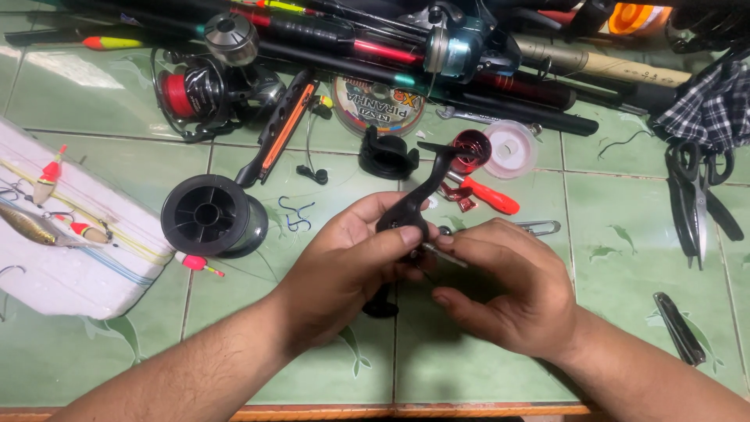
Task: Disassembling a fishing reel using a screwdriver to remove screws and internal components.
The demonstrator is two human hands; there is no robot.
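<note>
My left hand grips a black fishing reel body whose curved arm rises toward a red spool part. My right hand pinches a thin metal pin that meets the reel body right beside my left thumb. Both hands hover over the green tiled floor in the middle of the view. A black knob pokes out below my left palm.
A black line spool lies to the left. A white foam board with lures sits far left. Rods and reels cross the top. Scissors and a folding knife lie at right, a red-handled tool behind my hands.
</note>
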